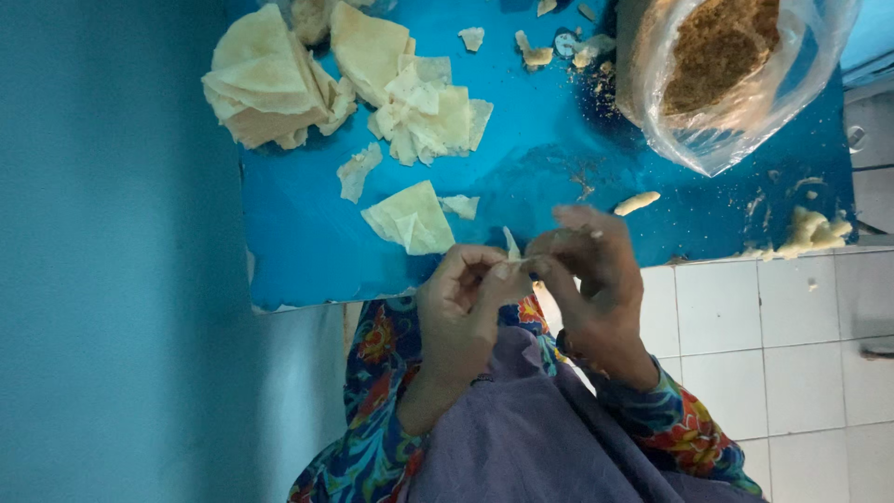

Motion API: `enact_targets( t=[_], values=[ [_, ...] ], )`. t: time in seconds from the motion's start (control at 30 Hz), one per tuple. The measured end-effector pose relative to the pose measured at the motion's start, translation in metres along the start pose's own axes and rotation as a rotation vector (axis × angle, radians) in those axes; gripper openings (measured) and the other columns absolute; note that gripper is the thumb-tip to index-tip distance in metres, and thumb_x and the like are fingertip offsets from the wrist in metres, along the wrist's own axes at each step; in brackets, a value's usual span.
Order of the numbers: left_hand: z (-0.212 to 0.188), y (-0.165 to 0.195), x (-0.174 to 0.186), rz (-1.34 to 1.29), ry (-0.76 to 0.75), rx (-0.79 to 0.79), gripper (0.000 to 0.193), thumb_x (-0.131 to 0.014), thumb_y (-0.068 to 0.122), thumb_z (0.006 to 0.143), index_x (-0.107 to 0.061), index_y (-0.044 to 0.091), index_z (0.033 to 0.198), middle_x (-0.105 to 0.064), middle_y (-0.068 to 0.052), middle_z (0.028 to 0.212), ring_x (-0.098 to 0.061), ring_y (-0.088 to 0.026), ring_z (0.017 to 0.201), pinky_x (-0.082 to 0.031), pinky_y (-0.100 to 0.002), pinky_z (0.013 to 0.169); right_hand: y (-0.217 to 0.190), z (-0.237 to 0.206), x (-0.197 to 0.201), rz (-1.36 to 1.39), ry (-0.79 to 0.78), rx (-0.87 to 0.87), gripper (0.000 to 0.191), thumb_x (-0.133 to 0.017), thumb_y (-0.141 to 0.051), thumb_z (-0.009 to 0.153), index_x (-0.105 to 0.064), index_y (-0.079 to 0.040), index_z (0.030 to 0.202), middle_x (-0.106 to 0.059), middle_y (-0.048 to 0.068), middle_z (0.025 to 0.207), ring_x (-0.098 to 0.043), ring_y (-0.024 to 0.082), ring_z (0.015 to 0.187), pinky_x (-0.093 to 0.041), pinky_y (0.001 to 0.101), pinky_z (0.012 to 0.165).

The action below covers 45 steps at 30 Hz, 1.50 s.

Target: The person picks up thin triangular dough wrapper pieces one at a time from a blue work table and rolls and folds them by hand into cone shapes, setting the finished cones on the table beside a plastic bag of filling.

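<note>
One package is in sight: a clear plastic bag [736, 84] at the far right end of the blue board [307, 251]. It sits slumped and rounded, its thin film wrinkled and catching pale glints of light, with the mouth gathered loosely toward the near side. Through the film shows a heap of brown, crumbly filling [717, 47], packed toward the bag's upper part. A few brown crumbs [603, 86] lie on the blue board just beside the bag's left edge. The bag carries no label that I can make out, and there are no signs or screens about.
</note>
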State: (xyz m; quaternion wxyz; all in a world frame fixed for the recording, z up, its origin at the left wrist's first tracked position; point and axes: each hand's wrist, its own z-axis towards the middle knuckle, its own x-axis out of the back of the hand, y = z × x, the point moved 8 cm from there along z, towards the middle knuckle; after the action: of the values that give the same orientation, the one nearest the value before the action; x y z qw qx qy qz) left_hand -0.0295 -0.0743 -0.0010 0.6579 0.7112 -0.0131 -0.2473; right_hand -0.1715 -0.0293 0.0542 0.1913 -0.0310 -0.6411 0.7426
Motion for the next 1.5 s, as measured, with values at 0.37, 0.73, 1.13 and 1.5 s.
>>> enact_targets(
  t=[0.37, 0.73, 1.13, 1.5],
  values=[
    [0.000, 0.002, -0.007, -0.100, 0.002, -0.030, 0.012, -0.059, 0.007, 0.107, -0.063, -0.003, 0.112, -0.070, -0.009, 0.105, -0.068, -0.010, 0.097, -0.058, -0.024, 0.085, -0.004, 0.007, -0.005, -0.065, -0.021, -0.045, 0.061, -0.068, 0.013, 0.093, -0.038, -0.007, 0.142, -0.065, 0.013, 0.108, -0.071, 0.017, 0.101, -0.063, 0.0313, 0.085],
    [0.000, -0.002, -0.005, -0.095, 0.056, -0.049, 0.010, -0.054, 0.005, 0.107, -0.054, 0.001, 0.117, -0.066, -0.011, 0.113, -0.068, -0.012, 0.104, -0.059, -0.026, 0.091, -0.003, 0.008, -0.010, -0.061, -0.036, 0.031, 0.059, -0.059, 0.017, 0.099, -0.037, -0.006, 0.148, -0.065, 0.016, 0.122, -0.068, 0.020, 0.116, -0.062, 0.0334, 0.097],
    [0.000, 0.006, -0.002, -0.035, 0.101, -0.124, 0.013, -0.056, 0.001, 0.106, -0.056, 0.001, 0.119, -0.063, -0.009, 0.111, -0.065, -0.011, 0.100, -0.057, -0.025, 0.089, 0.010, 0.004, -0.010, 0.166, -0.048, -0.065, 0.054, -0.057, 0.014, 0.101, -0.040, -0.008, 0.148, -0.062, 0.012, 0.115, -0.065, 0.017, 0.109, -0.059, 0.0331, 0.097],
    [0.004, 0.014, 0.013, -0.120, 0.205, -0.218, 0.015, -0.052, 0.012, 0.113, -0.050, 0.001, 0.122, -0.069, -0.019, 0.124, -0.068, -0.021, 0.112, -0.059, -0.033, 0.099, 0.001, 0.011, 0.009, -0.023, 0.095, -0.046, 0.054, -0.065, 0.014, 0.095, -0.043, -0.006, 0.140, -0.060, 0.006, 0.108, -0.062, 0.012, 0.100, -0.054, 0.0278, 0.090]
  ],
)
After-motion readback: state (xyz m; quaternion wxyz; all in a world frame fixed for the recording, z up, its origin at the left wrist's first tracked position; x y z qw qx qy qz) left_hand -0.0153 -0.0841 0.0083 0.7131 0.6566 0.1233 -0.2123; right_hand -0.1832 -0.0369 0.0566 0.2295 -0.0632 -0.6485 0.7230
